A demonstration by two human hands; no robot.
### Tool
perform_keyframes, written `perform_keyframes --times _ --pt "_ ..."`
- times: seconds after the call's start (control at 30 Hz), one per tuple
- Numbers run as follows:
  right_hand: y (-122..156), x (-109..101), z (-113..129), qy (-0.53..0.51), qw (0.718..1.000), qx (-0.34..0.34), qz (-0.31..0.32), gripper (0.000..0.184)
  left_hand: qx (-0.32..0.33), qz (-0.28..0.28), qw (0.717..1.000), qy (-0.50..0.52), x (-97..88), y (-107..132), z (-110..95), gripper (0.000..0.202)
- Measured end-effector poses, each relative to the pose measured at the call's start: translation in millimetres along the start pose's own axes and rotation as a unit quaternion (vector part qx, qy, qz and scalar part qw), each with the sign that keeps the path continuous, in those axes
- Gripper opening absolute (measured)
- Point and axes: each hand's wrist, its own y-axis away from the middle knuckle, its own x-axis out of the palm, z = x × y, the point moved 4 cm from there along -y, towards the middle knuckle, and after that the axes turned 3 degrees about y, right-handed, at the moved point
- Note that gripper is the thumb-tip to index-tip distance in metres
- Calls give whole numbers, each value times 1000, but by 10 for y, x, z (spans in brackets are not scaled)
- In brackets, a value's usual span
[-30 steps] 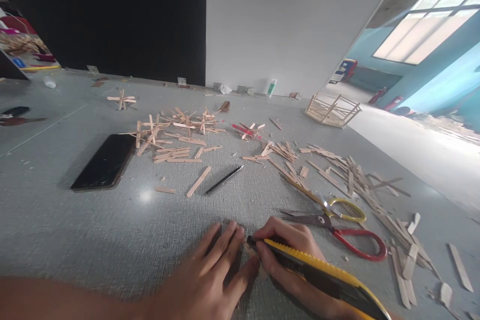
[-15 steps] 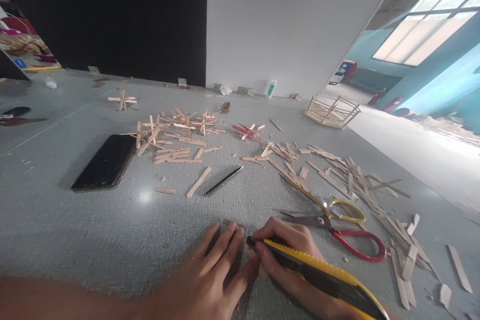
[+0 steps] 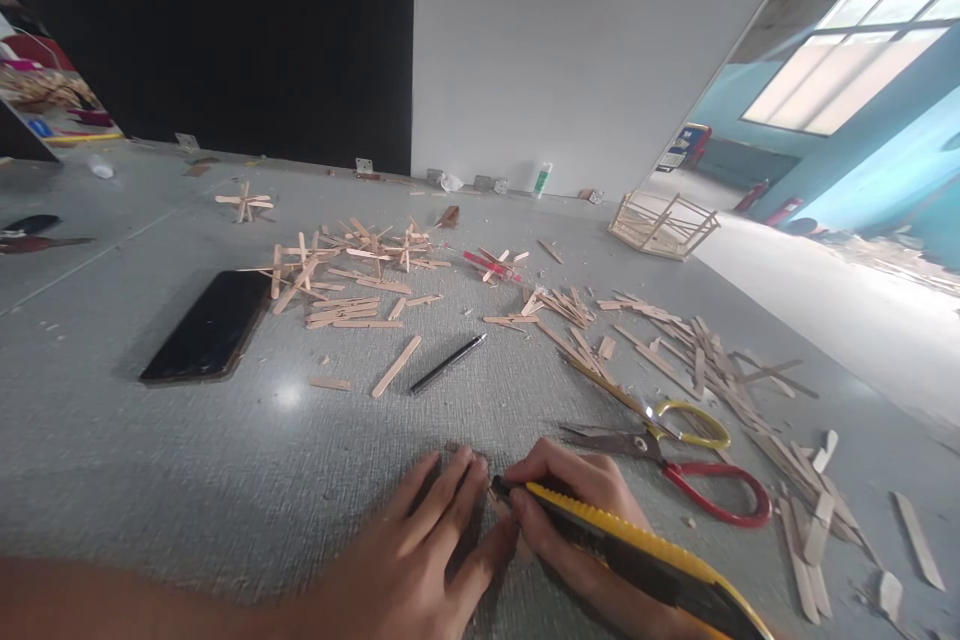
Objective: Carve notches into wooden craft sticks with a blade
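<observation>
My right hand (image 3: 577,520) is closed round a yellow and black utility knife (image 3: 645,555), its tip pointing left onto the grey table. My left hand (image 3: 427,550) lies flat beside it, fingers stretched out and pressed down on a small piece of wooden stick (image 3: 501,505) that is mostly hidden under the fingertips. The knife tip meets that piece between the two hands.
Red and yellow handled scissors (image 3: 675,460) lie just right of my hands. Several loose wooden sticks (image 3: 697,355) are scattered right and centre. A black pen (image 3: 448,363), a dark phone (image 3: 206,325), a stick frame (image 3: 664,223) and a glue tube (image 3: 541,178) lie farther back.
Both hands stay in nearly the same place; only the view has shifted a touch.
</observation>
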Motion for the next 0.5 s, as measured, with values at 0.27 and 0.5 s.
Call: perform_keyframes --times 0.27,0.5 --pt "22 40 -24 23 1000 -6 12 14 -10 5 1000 29 7 14 -8 46" --pt "6 92 66 25 999 44 5 34 -35 -13 998 49 -17 21 -23 45"
